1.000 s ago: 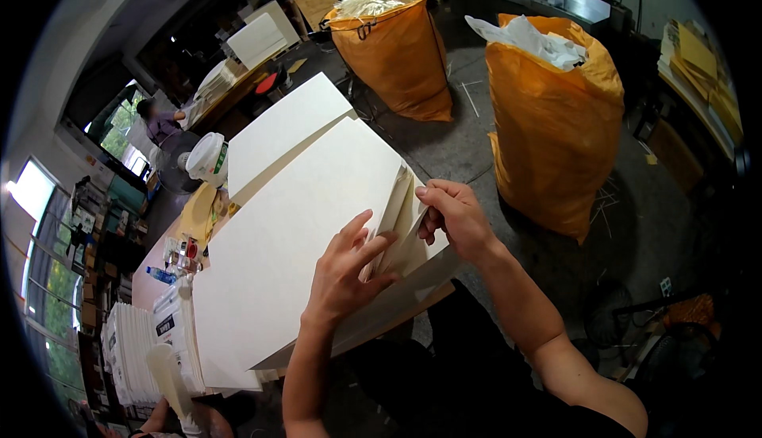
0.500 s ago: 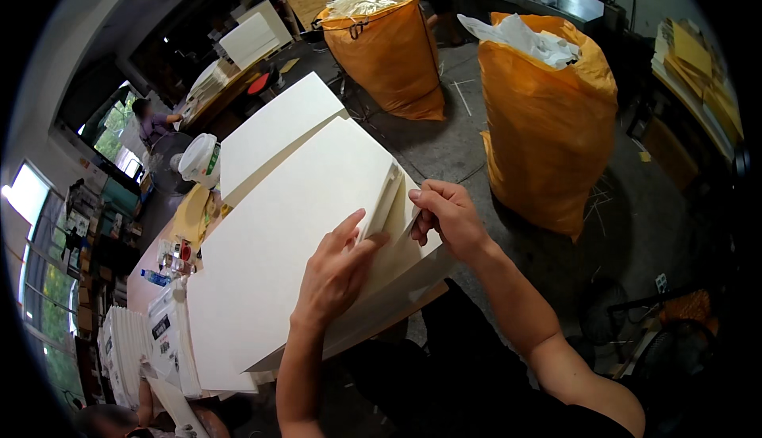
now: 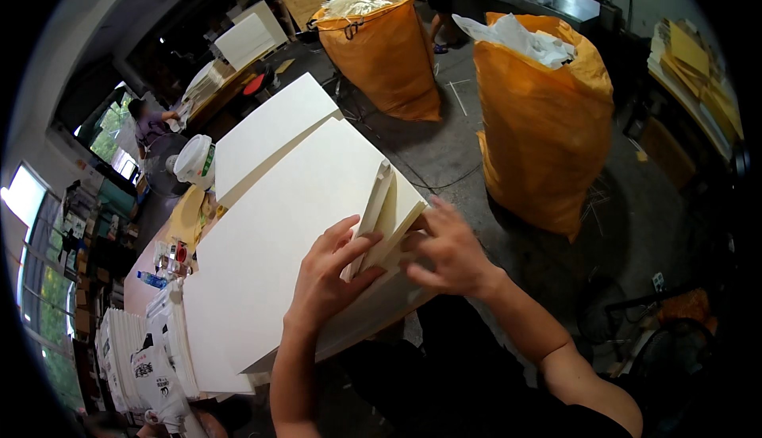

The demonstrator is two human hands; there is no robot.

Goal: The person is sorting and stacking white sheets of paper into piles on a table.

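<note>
Folded white paper piece [image 3: 386, 204] sits on the near-right corner of the large white sheets [image 3: 278, 216], folds slanting upward. Left hand [image 3: 333, 267] half-curled at its lower end, thumb and index finger around it; cannot tell if they pinch. Right hand [image 3: 451, 251] blurred at its right edge, thumb and fingers parted; cannot tell if it has hold. White bucket [image 3: 194, 160] beyond, left; orange sack [image 3: 548, 136] on floor, right.

Paper sheets [image 3: 294, 208] — smooth, matt.
</note>
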